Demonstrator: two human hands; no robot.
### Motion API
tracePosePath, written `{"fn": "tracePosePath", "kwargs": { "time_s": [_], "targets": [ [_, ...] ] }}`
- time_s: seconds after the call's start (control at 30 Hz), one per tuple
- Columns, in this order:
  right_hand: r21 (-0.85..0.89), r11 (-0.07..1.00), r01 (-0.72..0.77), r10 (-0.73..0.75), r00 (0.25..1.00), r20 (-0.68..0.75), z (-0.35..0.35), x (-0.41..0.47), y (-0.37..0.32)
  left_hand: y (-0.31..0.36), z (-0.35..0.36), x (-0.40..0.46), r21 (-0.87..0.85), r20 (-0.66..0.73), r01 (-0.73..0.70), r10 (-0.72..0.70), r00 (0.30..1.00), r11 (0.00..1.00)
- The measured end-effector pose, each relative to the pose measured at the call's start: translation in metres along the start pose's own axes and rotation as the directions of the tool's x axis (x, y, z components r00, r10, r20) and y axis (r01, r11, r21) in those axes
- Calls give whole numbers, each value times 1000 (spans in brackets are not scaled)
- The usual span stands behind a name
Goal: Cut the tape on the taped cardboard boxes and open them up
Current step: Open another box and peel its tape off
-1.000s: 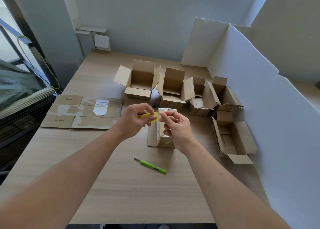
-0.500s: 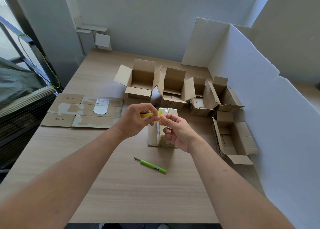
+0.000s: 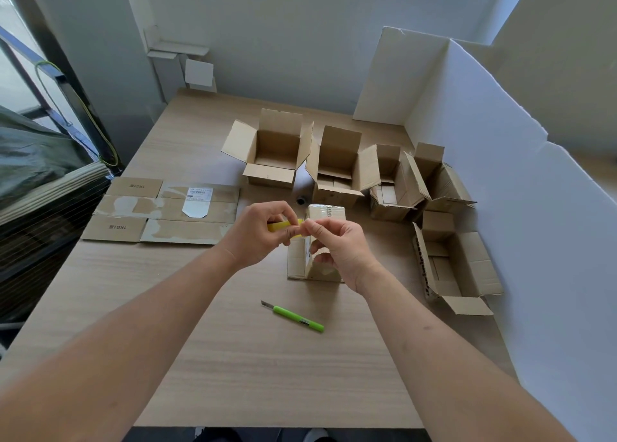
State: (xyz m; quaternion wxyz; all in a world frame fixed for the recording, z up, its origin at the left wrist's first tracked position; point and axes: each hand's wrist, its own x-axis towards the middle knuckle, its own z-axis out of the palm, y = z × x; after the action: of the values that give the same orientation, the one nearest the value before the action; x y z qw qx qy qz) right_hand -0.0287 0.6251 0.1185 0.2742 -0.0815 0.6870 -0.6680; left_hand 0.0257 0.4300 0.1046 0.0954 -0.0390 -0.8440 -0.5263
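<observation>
Two hands meet above the table (image 3: 267, 375): the left hand (image 3: 260, 233) grips a small yellow piece (image 3: 278, 226), and the right hand (image 3: 337, 246) pinches its near end, both held just in front of the taped box (image 3: 325, 212), which stands behind them. Since a second ago little has shifted; the green cutter (image 3: 293, 317) lies untouched nearer the person.

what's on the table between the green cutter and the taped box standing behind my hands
In the head view, nothing: only bare wooden table lies between the green cutter and the taped box.
</observation>
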Motion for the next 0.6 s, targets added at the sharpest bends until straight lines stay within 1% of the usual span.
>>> {"fn": "tracePosePath", "kwargs": {
  "time_s": [0.13,0.23,0.33,0.4,0.5,0.57,0.6],
  "targets": [
    [-80,996,37,-38,999,-7,5,5,2,-5,-2,-3,9,7,17,-17,1000,1000],
    [-61,998,25,-25,1000,13,7,12,8,-7,-4,-4,63,7,3,-3,1000,998],
    [-153,986,63,-63,998,5,12,21,16,-8,-4,-6,93,-2,-17,17,1000,995],
    [-227,966,123,-131,991,-17,18,26,20,-10,-3,-8,52,-25,16,-15,1000,998],
    [-353,912,212,-234,972,-22,24,33,21,-13,-3,-8,-80,-45,87,-91,995,993],
    [-393,893,222,-249,968,-19,26,36,23,-15,-8,-8,-118,-34,136,-141,989,984],
    [-392,894,218,-247,969,-26,26,38,24,-17,-10,-8,-108,-40,157,-162,986,982]
  ]
}}
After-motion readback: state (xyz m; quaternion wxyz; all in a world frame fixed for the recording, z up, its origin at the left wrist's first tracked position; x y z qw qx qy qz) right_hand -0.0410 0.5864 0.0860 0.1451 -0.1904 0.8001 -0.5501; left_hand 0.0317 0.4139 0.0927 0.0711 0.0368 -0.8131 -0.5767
